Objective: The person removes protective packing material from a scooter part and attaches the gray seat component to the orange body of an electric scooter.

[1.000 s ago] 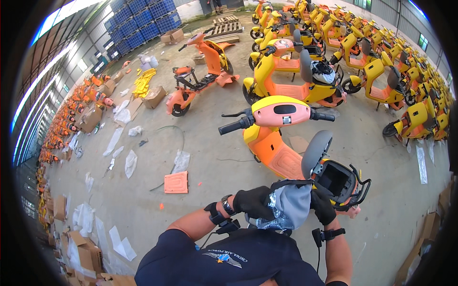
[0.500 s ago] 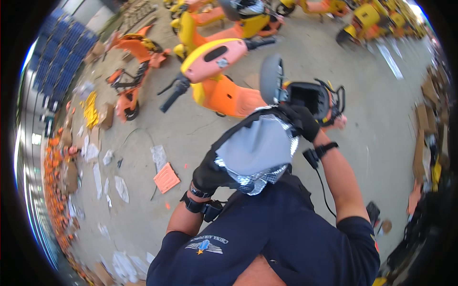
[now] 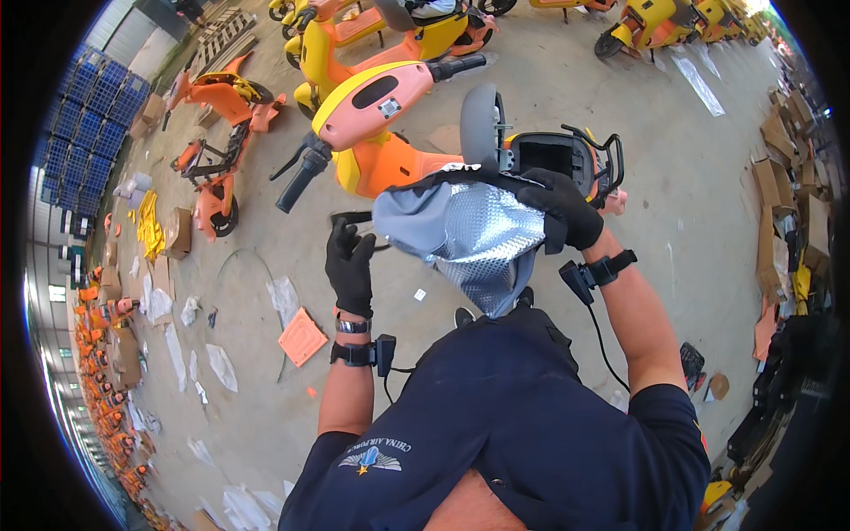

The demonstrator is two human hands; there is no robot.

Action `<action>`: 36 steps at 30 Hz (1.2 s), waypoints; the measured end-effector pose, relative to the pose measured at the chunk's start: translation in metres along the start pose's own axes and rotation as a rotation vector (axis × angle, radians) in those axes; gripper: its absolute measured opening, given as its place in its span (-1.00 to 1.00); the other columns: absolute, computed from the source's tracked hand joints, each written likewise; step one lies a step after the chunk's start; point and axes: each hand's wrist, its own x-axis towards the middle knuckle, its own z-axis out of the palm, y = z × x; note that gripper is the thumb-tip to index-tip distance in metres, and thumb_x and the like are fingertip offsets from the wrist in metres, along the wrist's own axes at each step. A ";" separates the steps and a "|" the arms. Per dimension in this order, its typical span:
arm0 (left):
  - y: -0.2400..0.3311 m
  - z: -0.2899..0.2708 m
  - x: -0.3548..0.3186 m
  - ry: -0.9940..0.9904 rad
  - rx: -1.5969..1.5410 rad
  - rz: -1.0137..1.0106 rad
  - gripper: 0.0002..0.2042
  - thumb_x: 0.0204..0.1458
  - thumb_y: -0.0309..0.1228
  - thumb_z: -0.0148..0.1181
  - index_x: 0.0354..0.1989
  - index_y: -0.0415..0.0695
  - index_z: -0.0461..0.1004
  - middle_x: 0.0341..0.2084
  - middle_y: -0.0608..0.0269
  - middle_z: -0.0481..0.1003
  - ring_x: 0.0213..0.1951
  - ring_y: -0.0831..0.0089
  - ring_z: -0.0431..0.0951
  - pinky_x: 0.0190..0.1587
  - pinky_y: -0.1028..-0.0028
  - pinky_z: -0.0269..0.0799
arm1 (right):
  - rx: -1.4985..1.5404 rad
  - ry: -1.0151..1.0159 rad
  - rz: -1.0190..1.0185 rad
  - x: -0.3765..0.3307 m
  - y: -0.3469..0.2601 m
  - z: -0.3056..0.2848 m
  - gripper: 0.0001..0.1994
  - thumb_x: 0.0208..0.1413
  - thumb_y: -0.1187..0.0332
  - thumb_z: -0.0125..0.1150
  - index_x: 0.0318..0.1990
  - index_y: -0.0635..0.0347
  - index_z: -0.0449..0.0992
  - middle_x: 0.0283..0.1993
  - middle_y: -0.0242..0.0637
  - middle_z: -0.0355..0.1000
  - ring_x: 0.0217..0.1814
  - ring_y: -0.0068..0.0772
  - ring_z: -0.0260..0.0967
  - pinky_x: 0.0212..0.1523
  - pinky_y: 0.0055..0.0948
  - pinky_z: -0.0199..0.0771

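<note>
1. Head view, hands: the right hand (image 3: 567, 212), in a black glove, is gripping the upper right edge of a grey cover with a silvery quilted lining (image 3: 469, 234) and holding it up in front of the person's chest. The left hand (image 3: 350, 265), also in a black glove, is standing apart from the cover's left edge with its fingers partly spread and closed on nothing; a thin black strap (image 3: 354, 218) is running just above its fingertips, and whether they are touching it cannot be told.

2. Head view, the cover: it is hanging between the two hands, lining facing the camera, just in front of the open black seat compartment (image 3: 549, 159) of a yellow and pink scooter (image 3: 390, 115).

3. Head view, the scooter: its grey seat (image 3: 478, 124) is tipped up on edge beside the compartment, and its black handlebar grip (image 3: 297, 177) is pointing toward the lower left.

4. Head view, surroundings: an orange flat panel (image 3: 303, 336) is lying on the concrete floor (image 3: 266, 265) near the left forearm, scraps of white wrapping (image 3: 221, 367) are scattered to the left, and more orange scooters (image 3: 221, 133) are standing farther off.
</note>
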 end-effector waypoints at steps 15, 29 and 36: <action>-0.025 0.015 -0.076 -0.274 0.333 0.602 -0.66 -0.21 -0.53 0.26 -0.15 -0.09 0.57 -0.33 0.14 0.58 -0.29 0.17 0.58 -0.21 0.34 0.49 | -0.320 -0.103 0.012 -0.060 0.022 -0.005 -0.63 0.12 0.20 0.10 -0.07 0.35 0.51 -0.22 -0.32 0.48 -0.17 -0.52 0.37 -0.09 -0.52 0.36; -0.011 0.019 -0.104 -0.013 0.312 0.351 -0.71 -0.18 -0.52 0.22 -0.20 -0.15 0.56 -0.39 0.06 0.56 -0.35 0.15 0.58 -0.28 0.34 0.48 | 0.194 -0.066 0.459 -0.093 0.085 0.010 -0.52 0.05 0.34 0.22 0.13 0.31 0.33 -0.01 -0.28 0.43 -0.07 -0.37 0.43 -0.08 -0.40 0.48; -0.011 0.036 -0.098 -0.136 0.403 0.673 -0.62 -0.28 -0.50 0.31 -0.17 -0.09 0.52 -0.29 0.08 0.54 -0.24 0.06 0.54 -0.23 0.22 0.47 | -0.365 0.135 0.215 -0.074 0.136 -0.042 -0.67 0.06 0.40 0.17 -0.02 0.36 0.45 -0.13 -0.20 0.50 -0.14 -0.34 0.45 -0.09 -0.37 0.45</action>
